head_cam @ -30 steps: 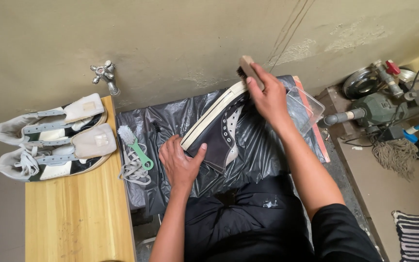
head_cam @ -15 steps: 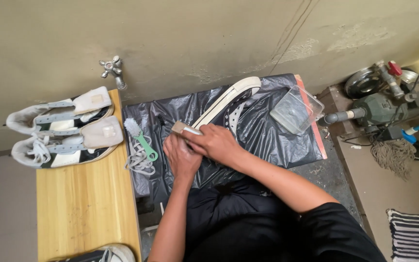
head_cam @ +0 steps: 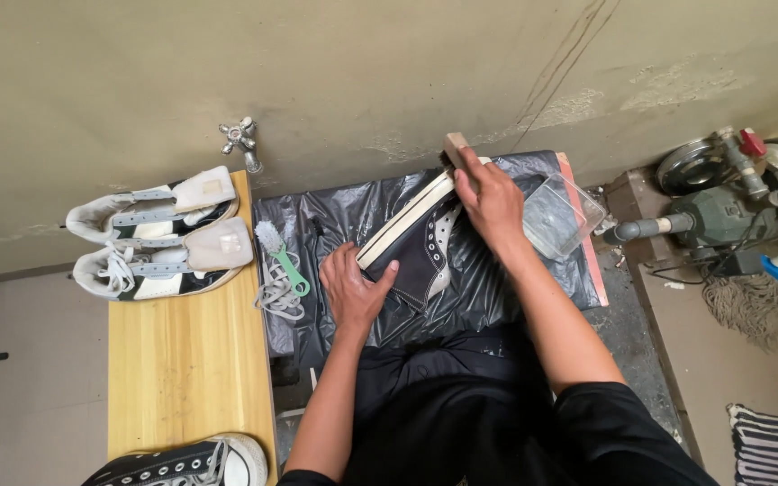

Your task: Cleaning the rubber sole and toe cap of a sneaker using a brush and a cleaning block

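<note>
Head view, looking down on a person working at a counter (head_cam: 182, 378). The left hand (head_cam: 355, 290) is pressing flat on the heel end of a dark high-top shoe (head_cam: 411, 247), its fingers (head_cam: 339, 265) lying close together and the thumb set apart along the shoe's side. The shoe is lying on its side on a black plastic sheet (head_cam: 497, 279), with its pale sole (head_cam: 402, 225) facing the wall and its toe pointing away from the person. The right hand (head_cam: 490, 200) is gripping a wooden brush (head_cam: 454, 148), its fingers curling over the brush's back, while the bristles are touching the sole at the toe end. A clear tub (head_cam: 562, 214) is sitting just beside the right hand on the sheet. A green-handled brush (head_cam: 283, 261) is resting across a heap of grey laces (head_cam: 276, 297) at the sheet's left edge. A pair of white and black shoes (head_cam: 159, 234) is lying on the wooden counter, near a tap (head_cam: 240, 142) on the wall. Another dark shoe (head_cam: 186, 463) is showing at the counter's near end. A pump (head_cam: 722, 207) and a mop (head_cam: 749, 301) are standing on the floor to the right, well apart from the work.
</note>
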